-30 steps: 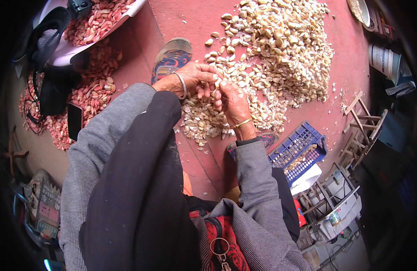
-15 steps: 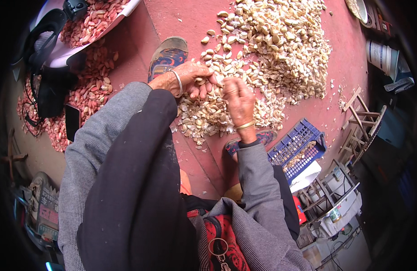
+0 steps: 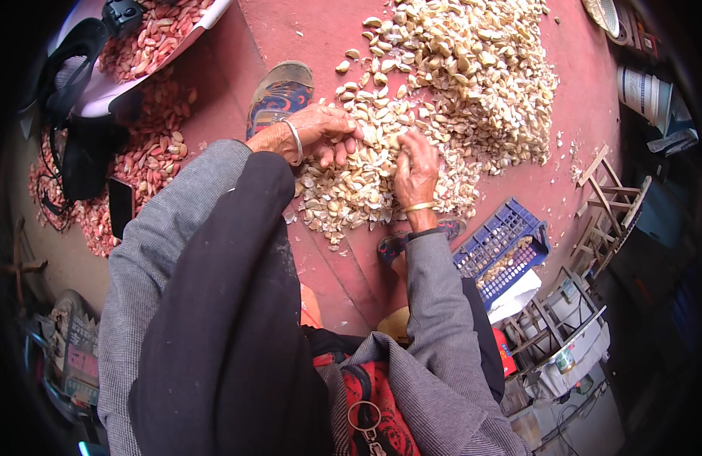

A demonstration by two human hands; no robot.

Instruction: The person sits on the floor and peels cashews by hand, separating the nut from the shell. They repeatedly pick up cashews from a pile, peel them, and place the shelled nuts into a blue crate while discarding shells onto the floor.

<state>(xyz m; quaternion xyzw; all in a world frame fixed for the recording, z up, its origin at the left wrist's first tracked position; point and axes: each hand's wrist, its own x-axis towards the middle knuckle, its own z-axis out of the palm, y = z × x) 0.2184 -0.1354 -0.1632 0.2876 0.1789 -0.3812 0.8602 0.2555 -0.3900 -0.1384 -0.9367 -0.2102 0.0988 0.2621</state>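
The pale garlic cloves (image 3: 412, 129) lie heaped on the red floor (image 3: 328, 30), far from the blue crate (image 3: 503, 243); both hands rest there, left hand (image 3: 328, 133) fingers spread loosely, right hand (image 3: 415, 167) fingers together, apparently pinching one clove, so it seems best to pick singly.

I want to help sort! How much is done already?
Done: reddish cloves fill a pale tray, more beside it. In hand: left hand and right hand work in the pale clove heap. Left: most of that big heap.
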